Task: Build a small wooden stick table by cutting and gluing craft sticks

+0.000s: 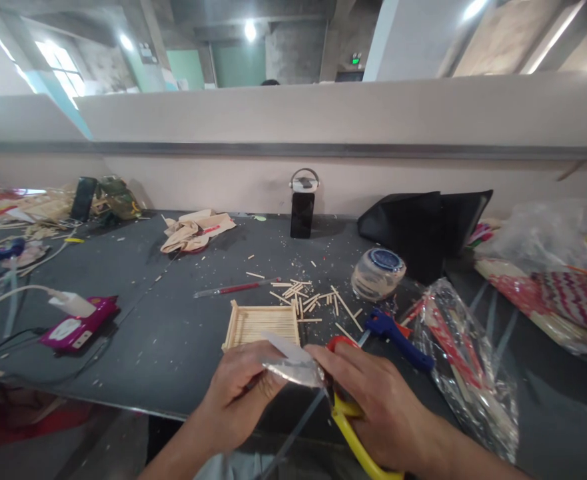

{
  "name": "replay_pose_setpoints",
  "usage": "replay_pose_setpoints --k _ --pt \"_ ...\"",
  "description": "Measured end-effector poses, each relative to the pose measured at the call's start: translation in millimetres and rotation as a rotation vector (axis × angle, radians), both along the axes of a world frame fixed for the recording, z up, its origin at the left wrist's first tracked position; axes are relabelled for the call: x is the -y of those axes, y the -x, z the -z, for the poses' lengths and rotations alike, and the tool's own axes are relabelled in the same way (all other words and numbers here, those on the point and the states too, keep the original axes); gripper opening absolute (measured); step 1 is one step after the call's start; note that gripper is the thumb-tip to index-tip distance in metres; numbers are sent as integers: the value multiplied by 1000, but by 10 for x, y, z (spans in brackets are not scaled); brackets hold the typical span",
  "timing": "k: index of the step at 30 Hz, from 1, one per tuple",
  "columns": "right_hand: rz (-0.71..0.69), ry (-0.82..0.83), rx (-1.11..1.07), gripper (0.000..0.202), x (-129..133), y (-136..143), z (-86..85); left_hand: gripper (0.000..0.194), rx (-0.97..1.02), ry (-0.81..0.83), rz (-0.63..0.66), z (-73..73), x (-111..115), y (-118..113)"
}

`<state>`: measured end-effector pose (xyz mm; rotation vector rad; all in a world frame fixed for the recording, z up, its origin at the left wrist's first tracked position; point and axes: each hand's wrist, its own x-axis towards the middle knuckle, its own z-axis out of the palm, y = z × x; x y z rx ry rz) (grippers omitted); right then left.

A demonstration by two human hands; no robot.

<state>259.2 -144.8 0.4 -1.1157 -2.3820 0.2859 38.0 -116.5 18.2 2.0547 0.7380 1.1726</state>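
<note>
My right hand (378, 400) is wrapped round a pair of scissors (296, 373) with yellow and red handles, its blades apart and pointing left. My left hand (246, 390) is closed in a pinch at the blade tips; whatever lies between its fingers is hidden. Just behind the left fingers is a small tray-like frame (260, 323) built of thin wooden sticks; I cannot tell whether the hand touches it. Short cut sticks (298, 293) lie scattered beyond it. A blue glue gun (398, 340) rests beside my right hand.
A round jar (378, 273) with a blue lid, a black bag (413, 227) and plastic-wrapped packs (468, 360) stand on the right. A phone (302, 215) leans upright at the back. Crumpled paper (196, 230) and a purple power strip (78, 323) with cables lie left.
</note>
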Motion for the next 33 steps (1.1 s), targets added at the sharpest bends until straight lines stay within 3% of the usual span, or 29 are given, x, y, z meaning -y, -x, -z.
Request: replay_pose_setpoints --k 5,10,17,26,33 --pt "7 125 -83 51 -3 26 -107 23 2 -23 68 -50 -42 -13" --pt "-3 137 -55 56 11 22 -171 17 -55 26 75 -33 -19 0" --pt "15 132 6 56 7 9 -166 20 -101 69 31 75 -20 8" --pt "27 106 30 44 17 19 -102 26 -52 -46 33 -15 -17 -35" --pt "40 5 81 42 27 14 -61 28 -4 -37 10 49 -15 -37"
